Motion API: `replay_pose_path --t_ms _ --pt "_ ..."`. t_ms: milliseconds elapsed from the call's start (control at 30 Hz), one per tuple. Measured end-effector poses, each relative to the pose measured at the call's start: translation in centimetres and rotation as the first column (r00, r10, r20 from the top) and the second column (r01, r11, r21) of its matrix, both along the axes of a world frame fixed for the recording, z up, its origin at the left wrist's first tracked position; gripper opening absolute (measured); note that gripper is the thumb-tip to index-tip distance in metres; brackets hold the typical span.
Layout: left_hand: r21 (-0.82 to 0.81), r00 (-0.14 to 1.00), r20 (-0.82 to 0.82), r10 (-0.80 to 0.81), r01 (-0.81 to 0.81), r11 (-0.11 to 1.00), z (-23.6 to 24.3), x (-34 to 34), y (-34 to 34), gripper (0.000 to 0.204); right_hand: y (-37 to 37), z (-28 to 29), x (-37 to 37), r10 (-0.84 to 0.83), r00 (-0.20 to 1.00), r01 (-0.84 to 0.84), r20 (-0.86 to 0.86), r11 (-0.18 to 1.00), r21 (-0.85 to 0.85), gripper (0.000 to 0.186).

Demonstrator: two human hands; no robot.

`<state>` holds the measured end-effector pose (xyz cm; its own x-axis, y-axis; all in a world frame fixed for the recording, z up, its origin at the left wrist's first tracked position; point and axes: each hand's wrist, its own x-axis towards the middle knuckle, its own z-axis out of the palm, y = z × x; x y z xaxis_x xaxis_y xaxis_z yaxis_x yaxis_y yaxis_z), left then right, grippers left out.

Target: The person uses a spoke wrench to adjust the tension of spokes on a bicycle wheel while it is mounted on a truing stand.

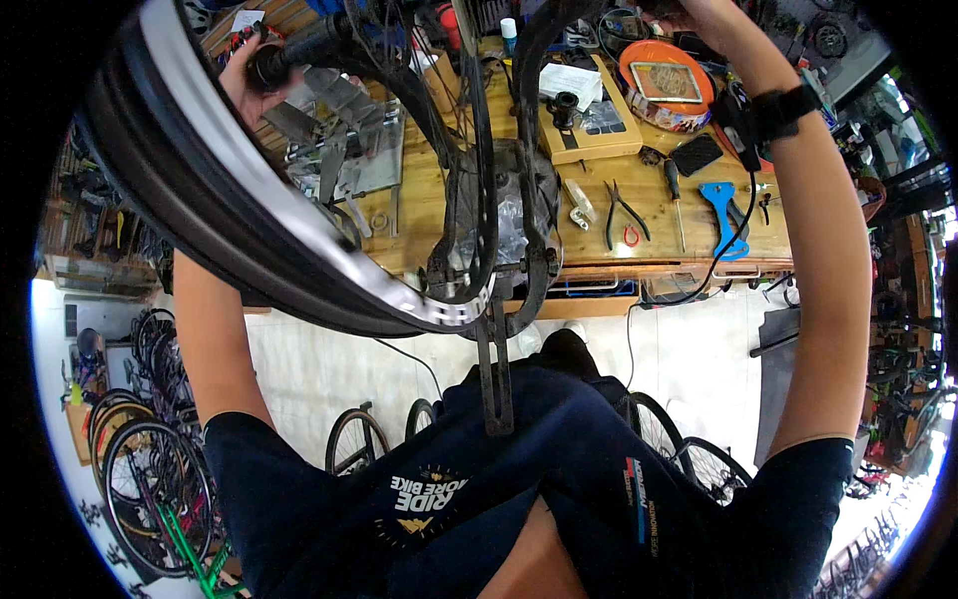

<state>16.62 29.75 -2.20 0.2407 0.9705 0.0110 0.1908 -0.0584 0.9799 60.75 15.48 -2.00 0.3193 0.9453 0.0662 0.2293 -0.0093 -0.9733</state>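
A large bicycle wheel with a black tyre (140,160) and pale rim (244,190) fills the upper left, mounted in a black wheel-truing stand (529,90) over the wooden workbench (599,245). My left hand (244,80), behind the wheel, has its fingers round a black cylindrical knob (269,66) on the stand's arm. My right hand (679,15) reaches up to the top edge beside the stand's other arm; its fingers are partly hidden, and what they hold is unclear.
Pliers (614,225), a screwdriver (677,205), a blue tool (723,210), a cardboard box (589,140) and an orange round tray (629,65) sit on the bench. Metal parts (354,150) lie at left. Several bicycles (140,439) stand at left and behind me.
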Motion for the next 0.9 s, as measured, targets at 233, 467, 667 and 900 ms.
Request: replay_pose_path --t_ms 233,467,667,900 --pt "0.066 0.996 -0.072 0.059 -0.054 0.996 -1.4 1.5 1.4 0.044 1.7 -2.1 0.7 -0.216 0.974 0.198 0.074 0.961 0.192 0.043" --pt "0.246 0.991 0.105 0.080 -0.104 0.964 -3.1 1.7 2.5 0.043 2.2 -3.4 2.0 -0.382 0.800 0.168 0.463 0.883 0.438 0.039" --pt "0.335 0.983 0.097 0.157 -0.181 0.925 -4.2 0.8 3.2 0.041 3.9 -5.5 2.3 -0.391 0.852 0.095 0.348 0.769 0.632 0.045" --pt "0.355 0.976 0.210 0.059 -0.132 0.926 -4.7 1.4 3.8 0.041 3.0 -5.1 1.9 -0.332 0.930 0.186 0.160 0.799 0.572 0.049"
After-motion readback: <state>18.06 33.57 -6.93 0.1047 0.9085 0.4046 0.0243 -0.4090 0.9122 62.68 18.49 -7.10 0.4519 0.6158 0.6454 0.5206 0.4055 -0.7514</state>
